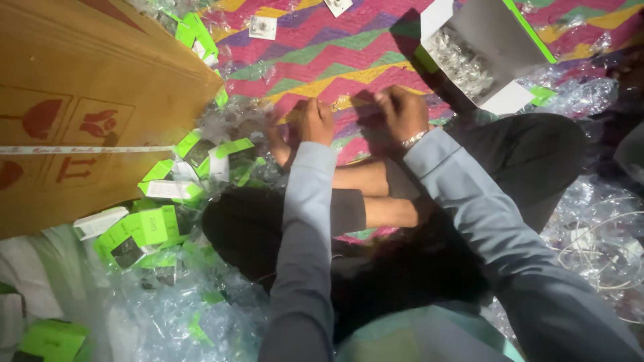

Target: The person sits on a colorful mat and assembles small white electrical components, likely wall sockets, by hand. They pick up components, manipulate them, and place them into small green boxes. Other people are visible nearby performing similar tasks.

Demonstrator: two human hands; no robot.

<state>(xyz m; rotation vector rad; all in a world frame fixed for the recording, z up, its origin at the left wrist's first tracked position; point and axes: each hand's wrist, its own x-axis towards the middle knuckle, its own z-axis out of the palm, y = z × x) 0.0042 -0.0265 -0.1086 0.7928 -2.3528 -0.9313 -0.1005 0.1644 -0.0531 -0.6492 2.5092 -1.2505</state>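
Note:
I sit cross-legged on a zigzag-patterned mat (322, 53) in pink, green and yellow. My left hand (314, 122) and my right hand (401, 112) are close together over the mat, fingers curled down. What they pinch is too small and blurred to make out. A metal bracelet (414, 139) circles my right wrist. Both arms wear grey sleeves.
A large brown cardboard box (80, 100) stands at the left. Green-and-white small cartons (144, 228) lie piled beside it among clear plastic wrappers (194, 315). An open white box (483, 50) with clear packets sits at the upper right. White cable (597, 248) lies at right.

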